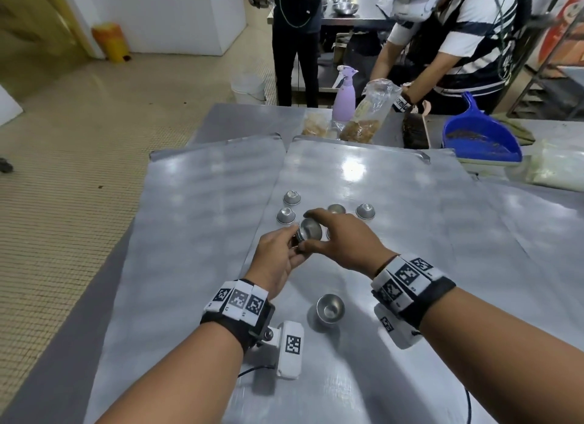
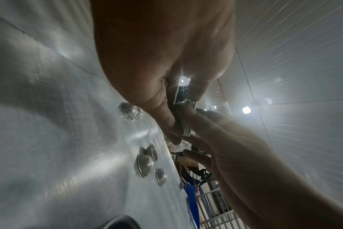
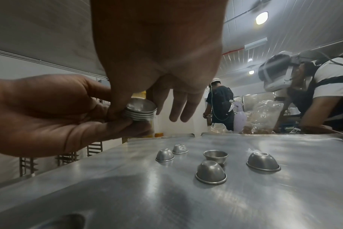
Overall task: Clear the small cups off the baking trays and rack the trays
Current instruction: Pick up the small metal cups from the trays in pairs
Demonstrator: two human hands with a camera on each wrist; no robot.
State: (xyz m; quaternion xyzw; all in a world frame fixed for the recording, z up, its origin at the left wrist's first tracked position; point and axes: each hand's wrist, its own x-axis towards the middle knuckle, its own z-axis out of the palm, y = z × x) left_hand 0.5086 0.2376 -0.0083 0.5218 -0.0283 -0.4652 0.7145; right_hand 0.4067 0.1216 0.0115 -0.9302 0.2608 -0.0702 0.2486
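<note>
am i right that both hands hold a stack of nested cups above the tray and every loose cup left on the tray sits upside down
Not quite. The left hand and right hand do hold the stack of nested cups above the tray, but not every loose cup is inverted: the right wrist view shows one upright cup among the upside-down ones, and the head view shows another upright cup nearer the wrists.

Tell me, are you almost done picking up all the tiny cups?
Not yet. Several cups are already nested into a stack, held by the left hand while the right hand pinches its top cup. Still loose on the baking tray: five by the hands, four upside down and one upright, plus an upright cup near the wrists. No tray is racked.
</note>
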